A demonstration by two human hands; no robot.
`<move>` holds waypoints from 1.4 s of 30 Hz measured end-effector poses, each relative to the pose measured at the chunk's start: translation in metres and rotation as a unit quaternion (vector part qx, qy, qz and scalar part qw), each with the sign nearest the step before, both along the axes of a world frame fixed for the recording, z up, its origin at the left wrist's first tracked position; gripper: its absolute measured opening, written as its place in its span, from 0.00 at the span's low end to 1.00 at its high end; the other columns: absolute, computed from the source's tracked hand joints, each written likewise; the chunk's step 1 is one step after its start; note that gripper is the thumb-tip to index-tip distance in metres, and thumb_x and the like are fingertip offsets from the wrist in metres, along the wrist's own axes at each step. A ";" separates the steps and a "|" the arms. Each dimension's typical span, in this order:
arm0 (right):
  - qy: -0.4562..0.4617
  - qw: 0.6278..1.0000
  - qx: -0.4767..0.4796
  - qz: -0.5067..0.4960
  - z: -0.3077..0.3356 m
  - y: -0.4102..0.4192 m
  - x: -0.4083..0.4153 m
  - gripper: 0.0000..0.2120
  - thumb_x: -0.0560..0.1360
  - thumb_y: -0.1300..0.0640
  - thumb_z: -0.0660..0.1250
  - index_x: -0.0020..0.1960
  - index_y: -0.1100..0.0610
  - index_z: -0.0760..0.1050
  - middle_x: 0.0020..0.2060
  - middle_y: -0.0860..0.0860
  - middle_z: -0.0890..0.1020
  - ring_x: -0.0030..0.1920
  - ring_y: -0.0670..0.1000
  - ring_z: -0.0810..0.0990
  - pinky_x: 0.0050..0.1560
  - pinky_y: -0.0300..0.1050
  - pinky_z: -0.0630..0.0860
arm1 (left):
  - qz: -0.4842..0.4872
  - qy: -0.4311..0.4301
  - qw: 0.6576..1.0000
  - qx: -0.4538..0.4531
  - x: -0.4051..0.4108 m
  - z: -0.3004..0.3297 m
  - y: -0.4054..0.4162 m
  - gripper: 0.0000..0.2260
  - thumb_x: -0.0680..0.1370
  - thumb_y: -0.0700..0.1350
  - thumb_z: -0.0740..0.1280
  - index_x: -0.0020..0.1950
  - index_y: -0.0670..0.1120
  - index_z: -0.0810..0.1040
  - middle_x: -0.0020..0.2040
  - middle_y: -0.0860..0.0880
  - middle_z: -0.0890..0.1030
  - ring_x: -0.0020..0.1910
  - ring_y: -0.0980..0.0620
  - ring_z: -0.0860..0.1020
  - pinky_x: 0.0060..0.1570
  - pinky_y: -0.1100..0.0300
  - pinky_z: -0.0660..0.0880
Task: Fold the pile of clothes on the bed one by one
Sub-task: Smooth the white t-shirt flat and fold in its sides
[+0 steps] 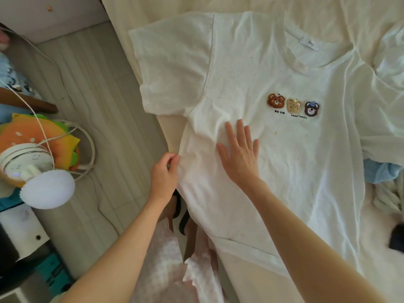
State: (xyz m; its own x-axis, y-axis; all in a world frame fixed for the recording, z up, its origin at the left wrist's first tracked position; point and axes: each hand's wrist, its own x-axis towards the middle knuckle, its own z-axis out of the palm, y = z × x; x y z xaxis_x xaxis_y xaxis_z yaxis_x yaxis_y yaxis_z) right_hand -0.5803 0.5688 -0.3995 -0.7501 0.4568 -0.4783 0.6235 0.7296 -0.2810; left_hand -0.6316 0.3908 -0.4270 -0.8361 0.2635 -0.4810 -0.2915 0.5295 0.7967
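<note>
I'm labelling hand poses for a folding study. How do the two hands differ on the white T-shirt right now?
The left hand has curled fingers pinching the white T-shirt's side edge by the bed's edge; the right hand lies flat with fingers spread. The left hand is at the shirt's border, the right hand on its front, below the bear patches. Both touch the same shirt.
</note>
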 end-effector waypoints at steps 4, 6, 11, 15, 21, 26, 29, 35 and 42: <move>0.004 1.000 0.002 0.027 0.005 -0.006 0.012 0.27 0.81 0.44 0.50 0.78 0.47 0.46 0.78 0.52 0.45 0.77 0.55 0.41 0.74 0.60 0.41 | 0.016 -0.019 0.999 -0.030 0.005 -0.001 0.000 0.13 0.83 0.45 0.54 0.43 0.42 0.71 0.32 0.51 0.69 0.29 0.56 0.66 0.30 0.66 0.64; 0.004 0.999 0.004 0.036 0.005 -0.006 0.014 0.27 0.82 0.44 0.50 0.78 0.46 0.48 0.78 0.52 0.45 0.77 0.55 0.41 0.74 0.60 0.41 | 0.015 -0.043 0.998 -0.049 0.008 -0.004 0.002 0.15 0.83 0.45 0.51 0.42 0.39 0.70 0.33 0.49 0.69 0.31 0.54 0.65 0.32 0.64 0.64; -0.007 0.999 -0.010 0.040 0.006 -0.003 0.012 0.25 0.82 0.45 0.50 0.77 0.48 0.51 0.78 0.51 0.45 0.77 0.54 0.40 0.74 0.60 0.41 | 0.053 -0.067 0.989 -0.123 0.008 -0.014 0.001 0.15 0.84 0.47 0.49 0.39 0.45 0.66 0.35 0.50 0.69 0.33 0.57 0.66 0.30 0.66 0.61; -0.006 0.998 -0.020 0.053 0.008 0.006 0.014 0.24 0.82 0.48 0.51 0.77 0.48 0.53 0.78 0.50 0.48 0.77 0.53 0.43 0.74 0.58 0.44 | 0.040 -0.076 0.978 -0.191 0.002 -0.019 0.004 0.14 0.84 0.47 0.48 0.45 0.42 0.68 0.36 0.50 0.68 0.33 0.55 0.67 0.31 0.60 0.60; 0.011 0.999 -0.026 0.038 0.010 0.008 0.012 0.23 0.82 0.47 0.53 0.76 0.48 0.58 0.77 0.51 0.53 0.77 0.53 0.47 0.74 0.58 0.47 | -0.004 0.004 0.988 -0.156 -0.028 -0.006 0.023 0.16 0.82 0.48 0.52 0.42 0.42 0.73 0.40 0.49 0.75 0.38 0.54 0.72 0.36 0.60 0.65; 0.050 0.998 0.005 0.047 0.016 0.014 -0.013 0.21 0.81 0.48 0.56 0.73 0.50 0.64 0.74 0.54 0.61 0.75 0.55 0.56 0.73 0.58 0.53 | 0.071 -0.060 0.996 0.006 -0.065 0.015 0.064 0.17 0.77 0.50 0.65 0.33 0.42 0.75 0.33 0.48 0.76 0.35 0.55 0.73 0.41 0.59 0.69; 0.051 0.996 0.008 0.077 0.017 0.023 -0.035 0.23 0.81 0.49 0.55 0.75 0.49 0.59 0.77 0.53 0.54 0.77 0.55 0.50 0.74 0.59 0.50 | 0.182 -0.088 0.976 0.078 -0.072 0.017 0.075 0.13 0.75 0.44 0.68 0.41 0.34 0.75 0.36 0.44 0.74 0.37 0.51 0.71 0.40 0.57 0.69; -0.029 0.989 0.009 0.147 0.010 0.028 -0.049 0.28 0.81 0.47 0.53 0.78 0.46 0.45 0.77 0.50 0.41 0.77 0.53 0.39 0.74 0.61 0.43 | 0.178 -0.001 0.984 0.015 -0.082 0.009 0.075 0.09 0.76 0.47 0.68 0.49 0.43 0.71 0.40 0.53 0.75 0.40 0.55 0.74 0.38 0.74 0.69; 0.007 0.997 0.005 0.077 0.015 0.014 -0.013 0.28 0.81 0.48 0.55 0.78 0.48 0.48 0.78 0.52 0.45 0.77 0.54 0.40 0.73 0.58 0.39 | 0.145 -0.136 0.975 0.098 -0.080 0.001 0.060 0.13 0.76 0.51 0.68 0.55 0.46 0.72 0.47 0.53 0.79 0.40 0.65 0.79 0.36 0.73 0.73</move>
